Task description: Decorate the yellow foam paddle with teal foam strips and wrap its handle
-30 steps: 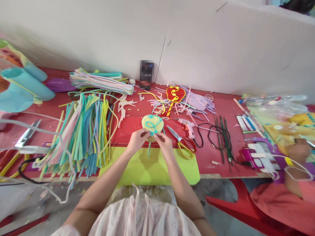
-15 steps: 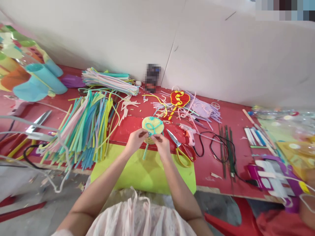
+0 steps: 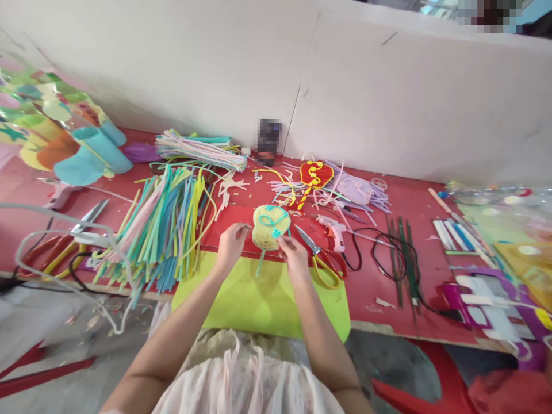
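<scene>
A yellow fan-shaped pipe-cleaner craft (image 3: 261,237) with teal loops, small teal flowers and a teal stick handle is upright in front of me. My right hand (image 3: 295,254) pinches its lower right edge, beside a teal flower. Apart from the craft on its left, my left hand (image 3: 231,246) has thumb and fingertips pressed together; whatever is between them is too small to make out. Scissors (image 3: 319,257) with yellow and red handles lie just right of my right hand. Beneath my hands is a lime-green mat (image 3: 259,307), with a red sheet behind it.
Pipe-cleaner bundles (image 3: 166,230) lie at left, near more scissors (image 3: 81,230). A pink glue gun (image 3: 333,231) and its black cord are at right. A red and yellow fan (image 3: 317,174) lies behind. Blue felt boots (image 3: 92,158) stand far left; a purple device (image 3: 457,302) sits right.
My left hand has come off the craft and moved left. My right hand keeps its pinch, now at the craft's right edge, and a teal flower shows low on the craft.
</scene>
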The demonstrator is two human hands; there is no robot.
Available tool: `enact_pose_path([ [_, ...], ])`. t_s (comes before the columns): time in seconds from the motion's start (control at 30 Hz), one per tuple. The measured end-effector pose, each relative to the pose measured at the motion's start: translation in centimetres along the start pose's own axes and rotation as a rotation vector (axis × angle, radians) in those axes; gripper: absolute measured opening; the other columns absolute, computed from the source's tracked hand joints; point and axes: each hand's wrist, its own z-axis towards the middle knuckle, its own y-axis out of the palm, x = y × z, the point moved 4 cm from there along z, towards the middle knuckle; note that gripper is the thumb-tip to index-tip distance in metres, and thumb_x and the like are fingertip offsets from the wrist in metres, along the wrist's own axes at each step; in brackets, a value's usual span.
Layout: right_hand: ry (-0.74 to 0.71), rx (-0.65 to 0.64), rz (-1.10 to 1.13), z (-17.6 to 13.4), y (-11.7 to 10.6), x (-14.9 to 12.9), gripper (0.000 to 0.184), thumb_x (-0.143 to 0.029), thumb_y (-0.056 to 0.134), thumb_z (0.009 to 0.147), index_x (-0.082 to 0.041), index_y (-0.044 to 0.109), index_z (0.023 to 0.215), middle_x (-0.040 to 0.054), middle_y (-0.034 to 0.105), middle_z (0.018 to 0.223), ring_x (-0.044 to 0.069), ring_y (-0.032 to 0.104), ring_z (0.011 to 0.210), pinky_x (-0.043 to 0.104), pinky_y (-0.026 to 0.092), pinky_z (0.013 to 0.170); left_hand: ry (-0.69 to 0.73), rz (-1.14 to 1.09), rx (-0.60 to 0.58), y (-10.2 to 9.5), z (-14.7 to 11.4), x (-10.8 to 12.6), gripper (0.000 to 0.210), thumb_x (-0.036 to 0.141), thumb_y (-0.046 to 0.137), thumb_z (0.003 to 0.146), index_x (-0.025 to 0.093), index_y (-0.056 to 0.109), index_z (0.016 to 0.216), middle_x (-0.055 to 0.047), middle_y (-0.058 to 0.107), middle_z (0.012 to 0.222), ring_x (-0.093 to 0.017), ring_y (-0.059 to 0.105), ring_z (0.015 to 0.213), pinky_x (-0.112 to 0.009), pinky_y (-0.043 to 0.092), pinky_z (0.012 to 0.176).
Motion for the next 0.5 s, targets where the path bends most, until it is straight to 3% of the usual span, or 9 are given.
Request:
enact_pose_path([
  [0.1, 0.014, 0.072, 0.068, -0.7, -1.0, 0.5, 0.035, -0.045, 0.071, 0.061, -0.016, 0.068, 0.081, 0.0019, 0.065, 0.067, 0.011, 0.055, 0.055, 0.022, 0.039, 0.046, -0.061, 0.094, -0.023, -1.0, 0.4, -2.7, 0.019, 0.027, 0.052, 0.079, 0.019, 0.066, 0.09, -0.006, 0.07, 0.087, -0.017, 0.065, 0.08, -0.029, 0.049, 0.078],
  [0.2, 0.057, 0.084, 0.074, -1.3, -1.3, 1.2, 0.036, -0.044, 0.072, 0.06, -0.016, 0.068, 0.083, 0.0035, 0.067, 0.071, 0.01, 0.056, 0.054, 0.02, 0.038, 0.043, -0.14, 0.013, -0.121, -0.2, 0.9, -4.1, 0.021, 0.028, 0.055, 0.078, 0.017, 0.064, 0.093, -0.006, 0.07, 0.081, -0.016, 0.065, 0.071, -0.027, 0.051, 0.067],
  [0.37, 0.177, 0.017, 0.055, -1.6, 0.4, 2.5, 0.036, -0.044, 0.072, 0.059, -0.017, 0.068, 0.081, 0.0054, 0.07, 0.077, 0.008, 0.052, 0.042, 0.02, 0.033, 0.035, -0.191, -0.049, -0.181, 2.0, 1.2, -3.5, 0.019, 0.026, 0.058, 0.074, 0.017, 0.061, 0.091, -0.004, 0.067, 0.077, -0.013, 0.062, 0.058, -0.024, 0.051, 0.055],
  [0.5, 0.175, 0.013, 0.015, -1.5, 1.7, 3.2, 0.036, -0.045, 0.07, 0.062, -0.016, 0.067, 0.082, 0.0066, 0.071, 0.077, 0.009, 0.055, 0.041, 0.019, 0.037, 0.035, -0.205, -0.124, -0.187, 2.2, 1.0, -3.2, 0.015, 0.022, 0.059, 0.073, 0.017, 0.057, 0.087, -0.002, 0.064, 0.074, -0.011, 0.06, 0.055, -0.023, 0.051, 0.053],
])
